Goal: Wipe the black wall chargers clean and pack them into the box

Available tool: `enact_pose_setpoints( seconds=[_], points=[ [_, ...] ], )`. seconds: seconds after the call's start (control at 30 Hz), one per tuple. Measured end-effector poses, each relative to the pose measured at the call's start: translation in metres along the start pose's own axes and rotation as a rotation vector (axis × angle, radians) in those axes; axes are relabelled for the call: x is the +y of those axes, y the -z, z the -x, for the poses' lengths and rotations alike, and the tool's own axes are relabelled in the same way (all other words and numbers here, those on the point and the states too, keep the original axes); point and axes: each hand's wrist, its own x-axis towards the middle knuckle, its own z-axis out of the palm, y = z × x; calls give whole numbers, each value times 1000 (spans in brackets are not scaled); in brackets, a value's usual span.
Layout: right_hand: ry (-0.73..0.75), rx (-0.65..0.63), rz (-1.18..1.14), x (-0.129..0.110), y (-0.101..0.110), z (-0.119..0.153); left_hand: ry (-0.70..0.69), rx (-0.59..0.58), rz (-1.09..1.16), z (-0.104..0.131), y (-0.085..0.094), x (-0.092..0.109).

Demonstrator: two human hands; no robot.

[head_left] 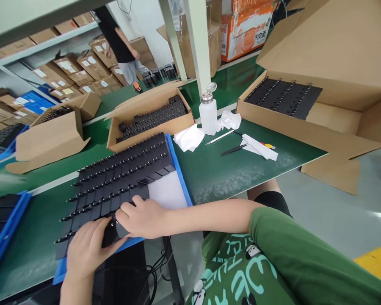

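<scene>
Near the front edge of a blue tray [181, 183], my left hand [86, 245] is closed around a small black plastic part [109, 235]. My right hand [144, 217] grips the same part from the other side, its fingers bent over the top. The part's exact kind cannot be made out. Rows of similar black parts [120, 176] fill much of the tray beneath and beyond my hands. A white sheet [168, 190] shows on the tray floor to the right of the rows.
A white pump bottle [208, 114], crumpled tissues [189, 137], a swab stick [219, 137] and black tweezers [234, 149] lie right of the tray. Cardboard boxes with black parts stand behind [112, 135] and at the right [333, 131]. A metal post [198, 46] rises behind the bottle. A person [119, 42] stands across the room.
</scene>
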Motion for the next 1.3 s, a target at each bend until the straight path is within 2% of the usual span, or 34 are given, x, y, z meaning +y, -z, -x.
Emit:
enact_pose_setpoints(
  seconds=[0.1,0.17,0.23,0.3,0.4,0.5,0.57,0.63,0.73,0.8,0.87,0.93,1.0,1.03,1.1,1.2,1.3],
  points=[
    [-4,22,2,0,25,5,61,24,0,-12,16,8],
    [-20,39,16,4,51,14,121,56,-4,-32,26,19],
    [-50,39,40,14,81,30,131,91,7,-63,33,36],
    [-104,20,61,30,112,56,57,109,48,-103,35,59],
    [-232,-22,65,58,157,110,31,105,175,-167,26,106],
    [-383,-35,43,89,189,168,23,95,341,-219,7,158],
    [-465,-57,-21,110,198,201,41,75,408,-243,-11,190],
    [-512,-106,-110,130,198,224,71,56,423,-259,-27,216],
    [-522,-173,-200,155,189,245,125,0,429,-269,-38,237],
    [-510,-181,-264,167,186,253,153,-49,460,-268,-34,236],
    [-532,-109,-378,177,188,258,198,-102,523,-260,-25,226],
    [-599,50,-435,187,194,261,303,-142,628,-247,-17,214],
    [-667,167,-370,193,201,262,440,-165,783,-232,-14,205],
    [-675,167,-328,195,205,262,499,-174,866,-225,-15,203],
    [-622,58,-310,195,209,261,570,-208,1003,-215,-19,203],
    [-501,-179,-376,188,208,258,595,-291,1106,-210,-27,209],
    [-478,-262,-410,181,199,255,569,-318,1143,-213,-32,211]
  ],
)
